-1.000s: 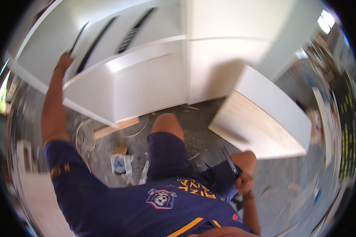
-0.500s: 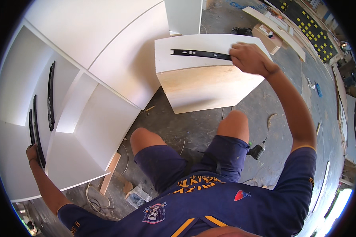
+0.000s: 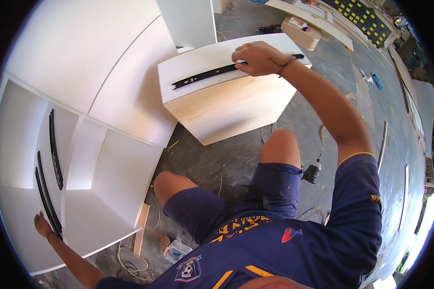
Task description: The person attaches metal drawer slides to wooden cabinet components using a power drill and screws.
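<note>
A long black drawer slide [image 3: 205, 75] with slots lies along the white top face of a drawer box [image 3: 176, 65]. My right hand [image 3: 259, 58] is closed over its middle, thumb on the near side. The slide's right end shows beyond my wrist. At the lower left, my left hand [image 3: 42, 224] is inside a white cabinet [image 3: 14, 207], fingers extended beside a pair of black slides [image 3: 47, 197]; whether it touches them I cannot tell. Another black slide [image 3: 55, 149] sits farther in, on the same upright panel.
A cordless drill [image 3: 313, 172] stands on the grey floor by my right knee. Loose cord [image 3: 125, 262], a wood strip [image 3: 141, 230] and a clear plastic packet [image 3: 177, 250] lie near the cabinet. Boards and a cardboard box [image 3: 301, 32] are at the far right.
My right hand has moved left along the drawer box, and more of the slide shows, including its right end. My left hand has come away from the slide pair. The view has shifted.
</note>
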### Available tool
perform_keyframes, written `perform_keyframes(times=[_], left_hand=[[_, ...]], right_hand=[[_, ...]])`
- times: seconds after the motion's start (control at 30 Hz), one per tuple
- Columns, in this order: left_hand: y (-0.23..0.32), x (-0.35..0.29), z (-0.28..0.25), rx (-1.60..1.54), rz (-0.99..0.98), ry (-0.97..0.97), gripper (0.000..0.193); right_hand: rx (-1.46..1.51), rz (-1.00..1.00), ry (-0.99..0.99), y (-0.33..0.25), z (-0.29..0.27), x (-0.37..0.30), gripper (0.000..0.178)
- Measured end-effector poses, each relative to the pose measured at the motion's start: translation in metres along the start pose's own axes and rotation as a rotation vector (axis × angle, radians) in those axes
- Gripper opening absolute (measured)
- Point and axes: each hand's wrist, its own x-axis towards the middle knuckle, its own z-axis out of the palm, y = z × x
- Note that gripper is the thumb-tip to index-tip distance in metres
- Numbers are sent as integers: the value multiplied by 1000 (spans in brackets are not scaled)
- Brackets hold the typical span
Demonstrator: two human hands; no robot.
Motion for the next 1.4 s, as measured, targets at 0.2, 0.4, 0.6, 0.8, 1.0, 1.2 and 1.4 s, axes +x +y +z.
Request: perform_keyframes(times=[0.2, 0.4, 0.6, 0.8, 1.0, 1.2, 1.4], left_hand=[[198, -168, -52, -276, 177, 847, 29], [466, -312, -48, -851, 586, 192, 28], [714, -373, -95, -1210, 1141, -434, 39], [817, -416, -80, -1013, 1355, -477, 33], [833, -432, -85, -1100, 1288, -519, 18], [828, -434, -89, -957, 1222, -558, 23], [830, -435, -91, -980, 1222, -559, 23]], right_hand=[[358, 478, 597, 3, -29, -72, 16], [1115, 1076, 1146, 22, 1, -284, 19], [1481, 1673, 1378, -57, 166, -449, 22], [1614, 1967, 1315, -107, 217, -467, 23], [1698, 1896, 1284, -76, 219, -489, 26], [1904, 1736, 1275, -53, 221, -493, 26], [1893, 1802, 1124, -49, 208, -491, 24]])
